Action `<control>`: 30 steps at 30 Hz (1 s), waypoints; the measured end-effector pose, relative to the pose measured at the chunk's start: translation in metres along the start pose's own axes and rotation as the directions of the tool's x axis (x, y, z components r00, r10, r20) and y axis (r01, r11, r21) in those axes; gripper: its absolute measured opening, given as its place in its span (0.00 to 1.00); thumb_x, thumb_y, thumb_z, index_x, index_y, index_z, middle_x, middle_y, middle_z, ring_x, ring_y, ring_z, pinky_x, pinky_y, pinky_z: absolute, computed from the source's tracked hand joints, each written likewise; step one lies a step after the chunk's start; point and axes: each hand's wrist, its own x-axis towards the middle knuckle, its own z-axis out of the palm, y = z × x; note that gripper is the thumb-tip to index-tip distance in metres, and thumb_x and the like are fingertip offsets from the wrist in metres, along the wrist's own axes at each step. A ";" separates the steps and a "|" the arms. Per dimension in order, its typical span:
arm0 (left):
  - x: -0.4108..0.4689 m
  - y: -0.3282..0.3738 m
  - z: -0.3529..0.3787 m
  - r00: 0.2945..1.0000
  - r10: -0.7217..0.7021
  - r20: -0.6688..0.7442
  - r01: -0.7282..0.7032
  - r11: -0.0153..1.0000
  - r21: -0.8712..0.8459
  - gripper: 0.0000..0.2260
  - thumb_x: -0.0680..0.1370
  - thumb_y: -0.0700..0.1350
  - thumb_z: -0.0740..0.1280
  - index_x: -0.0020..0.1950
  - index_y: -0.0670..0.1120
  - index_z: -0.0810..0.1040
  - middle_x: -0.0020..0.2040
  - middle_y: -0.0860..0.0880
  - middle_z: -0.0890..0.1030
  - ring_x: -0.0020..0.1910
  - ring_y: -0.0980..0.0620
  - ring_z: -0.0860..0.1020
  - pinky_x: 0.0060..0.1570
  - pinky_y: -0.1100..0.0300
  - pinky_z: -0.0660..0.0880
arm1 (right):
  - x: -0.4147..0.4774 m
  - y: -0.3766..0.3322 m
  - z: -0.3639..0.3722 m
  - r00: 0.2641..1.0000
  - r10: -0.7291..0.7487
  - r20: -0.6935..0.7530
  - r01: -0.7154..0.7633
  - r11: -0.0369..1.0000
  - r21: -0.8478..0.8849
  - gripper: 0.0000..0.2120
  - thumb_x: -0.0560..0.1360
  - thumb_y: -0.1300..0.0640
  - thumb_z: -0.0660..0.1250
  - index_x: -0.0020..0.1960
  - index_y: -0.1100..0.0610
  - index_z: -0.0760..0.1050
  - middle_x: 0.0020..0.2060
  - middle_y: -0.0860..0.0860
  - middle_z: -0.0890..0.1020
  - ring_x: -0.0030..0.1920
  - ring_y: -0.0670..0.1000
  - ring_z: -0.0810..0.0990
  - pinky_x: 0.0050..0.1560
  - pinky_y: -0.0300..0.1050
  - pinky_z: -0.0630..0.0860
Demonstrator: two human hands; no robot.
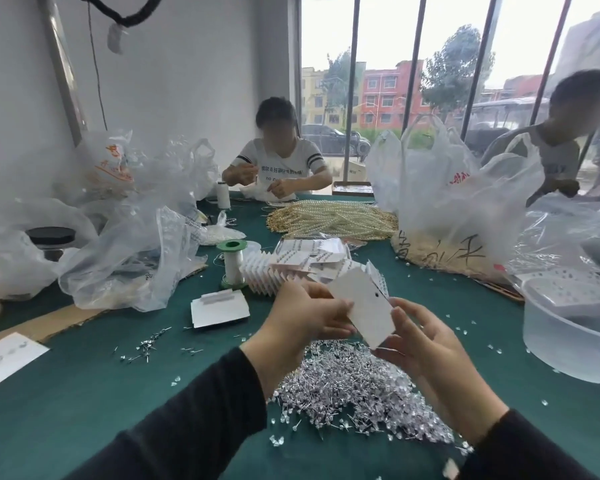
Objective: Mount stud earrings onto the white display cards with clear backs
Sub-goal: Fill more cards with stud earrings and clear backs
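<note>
A white display card (364,306) is held tilted above the green table (84,386), its blank back toward me and one small dark hole near its upper right. My left hand (302,317) pinches its left edge. My right hand (426,344) touches its lower right edge with fingers curled; I cannot see whether it also holds an earring. Under both hands lies a big heap of silver stud earrings (350,393). Clear backs (278,439) are scattered around the heap. Filled cards (291,268) lie fanned in a stack behind.
A flat stack of blank cards (219,308) lies left of center, beside a green-topped spool (232,261). A translucent tub (572,327) stands at right. Plastic bags (129,251) crowd the left and right rear. Pearl strands (333,220) lie mid-table. Two people sit opposite.
</note>
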 end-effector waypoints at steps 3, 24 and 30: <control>0.004 -0.027 0.001 0.981 0.104 0.164 -0.169 0.874 0.455 0.13 0.70 0.50 0.72 0.47 0.41 0.80 0.39 0.48 0.82 0.35 0.56 0.80 0.36 0.66 0.76 | 0.006 -0.004 -0.012 0.993 0.041 -0.108 -0.027 0.992 0.127 0.17 0.67 0.60 0.69 0.55 0.59 0.74 0.43 0.56 0.83 0.35 0.49 0.83 0.31 0.39 0.79; 0.014 -0.047 -0.024 0.925 0.233 0.299 -0.376 0.672 0.638 0.03 0.70 0.49 0.72 0.40 0.51 0.84 0.33 0.54 0.82 0.28 0.60 0.75 0.30 0.66 0.72 | 0.005 0.012 -0.029 0.992 0.005 -0.122 -0.035 0.969 -0.243 0.09 0.73 0.63 0.68 0.51 0.55 0.77 0.44 0.55 0.83 0.38 0.52 0.83 0.35 0.44 0.81; 0.015 -0.052 -0.018 0.941 0.227 0.251 -0.328 0.788 0.521 0.06 0.76 0.39 0.65 0.40 0.46 0.76 0.32 0.51 0.82 0.29 0.57 0.77 0.30 0.64 0.74 | 0.005 0.014 -0.029 0.994 0.048 -0.103 -0.070 0.973 -0.219 0.08 0.72 0.63 0.68 0.51 0.55 0.77 0.41 0.52 0.84 0.36 0.49 0.83 0.31 0.39 0.78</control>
